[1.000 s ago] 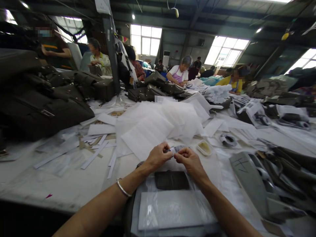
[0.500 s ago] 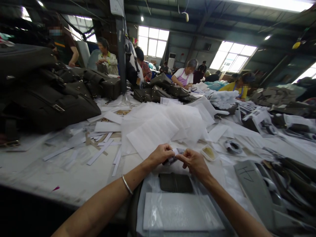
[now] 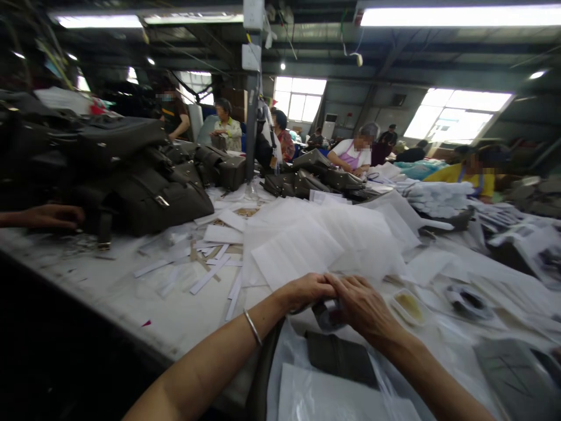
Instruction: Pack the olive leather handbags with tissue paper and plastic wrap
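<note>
My left hand (image 3: 304, 291) and my right hand (image 3: 362, 301) meet above a bag at the table's near edge. Both have their fingers closed around a small dark piece in shiny clear wrap (image 3: 328, 316); the fingers hide much of it, and I cannot tell its kind. Just below lies a dark olive leather-like piece (image 3: 339, 358) with a band across it. Clear plastic and a white sheet (image 3: 322, 392) cover the bag's near part. The dark side of the bag (image 3: 263, 377) shows at the left. A bangle (image 3: 253, 327) circles my left wrist.
White foam sheets (image 3: 302, 245) lie spread beyond my hands. Paper strips (image 3: 210, 273) are scattered leftward, before piled dark bags (image 3: 158, 199). A shallow dish (image 3: 408, 307) and a tape roll (image 3: 468, 302) stand rightward. Another person's hand (image 3: 52, 216) reaches in at the left; several people work behind.
The view has swung left, so things appear farther right. My right hand has moved over beside my left, with its fingers now covering the wrapped piece. Another person's hand has come into view at the left.
</note>
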### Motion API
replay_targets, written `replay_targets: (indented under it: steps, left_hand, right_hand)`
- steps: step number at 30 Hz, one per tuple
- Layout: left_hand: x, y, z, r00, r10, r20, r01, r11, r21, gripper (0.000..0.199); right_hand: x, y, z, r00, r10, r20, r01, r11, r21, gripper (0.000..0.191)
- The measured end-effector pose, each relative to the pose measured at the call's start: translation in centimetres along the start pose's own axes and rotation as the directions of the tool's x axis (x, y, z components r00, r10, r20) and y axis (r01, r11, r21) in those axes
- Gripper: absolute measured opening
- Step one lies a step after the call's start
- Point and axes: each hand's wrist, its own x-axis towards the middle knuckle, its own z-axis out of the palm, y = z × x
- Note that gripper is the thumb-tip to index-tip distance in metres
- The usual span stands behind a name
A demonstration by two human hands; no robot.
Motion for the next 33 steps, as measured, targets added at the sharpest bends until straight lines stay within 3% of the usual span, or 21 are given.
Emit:
replay_targets:
  steps: [4,6,11,14,16,20,25,27,29,33]
  left_hand:
    - [-0.2,-0.5,-0.6,0.998,0.036,-0.046,-0.023,0.964,0.265,0.025]
    - [-0.2,-0.9,-0.9,0.994,0.052,-0.100,-0.005,0.908,0.420,0.028]
    - [0.0,-2.5,-0.8,0.976,0.079,-0.205,0.089,0.712,0.696,0.029]
    - [-0.3,-3.1,-1.1,0.976,0.113,-0.185,0.071,0.640,0.765,0.031]
    - [-0.9,-2.9,-2.4,0.968,0.147,-0.201,0.070,0.614,0.786,0.032]
    - [-3.0,-1.9,-8.1,0.900,0.189,-0.391,0.231,0.555,0.799,0.025]
    - [-6.3,-1.4,-18.1,0.709,0.157,-0.687,0.587,0.410,0.699,0.030]
    - [-7.4,-1.7,-20.9,0.663,0.137,-0.736,0.660,0.357,0.661,0.034]
    - [-8.2,-2.2,-22.7,0.653,0.105,-0.750,0.692,0.319,0.648,0.035]
    - [-8.2,-3.0,-24.6,0.661,0.039,-0.749,0.710,0.290,0.642,0.034]
  right_hand:
    - [0.5,3.2,3.1,0.954,0.174,0.244,-0.168,0.985,-0.047,0.019]
    - [0.8,5.3,4.5,0.928,0.216,0.304,-0.205,0.976,-0.067,0.011]
    - [1.8,8.3,8.2,0.984,0.094,0.151,-0.095,0.995,0.003,0.053]
    - [1.5,8.4,11.1,0.996,0.002,0.085,-0.014,0.990,0.141,0.044]
    - [0.8,8.4,12.8,1.000,-0.011,0.020,0.007,0.978,0.207,0.040]
    - [-0.8,8.6,14.7,0.994,0.022,-0.106,0.010,0.956,0.292,0.038]
    - [-1.4,8.8,15.5,0.984,0.086,-0.153,-0.025,0.933,0.360,0.038]
    - [-1.4,8.8,15.7,0.983,0.090,-0.158,-0.027,0.932,0.360,0.038]
    - [-1.5,8.9,16.0,0.982,0.091,-0.168,-0.027,0.936,0.351,0.039]
    - [-1.6,9.5,16.7,0.977,0.071,-0.199,0.000,0.942,0.335,0.039]
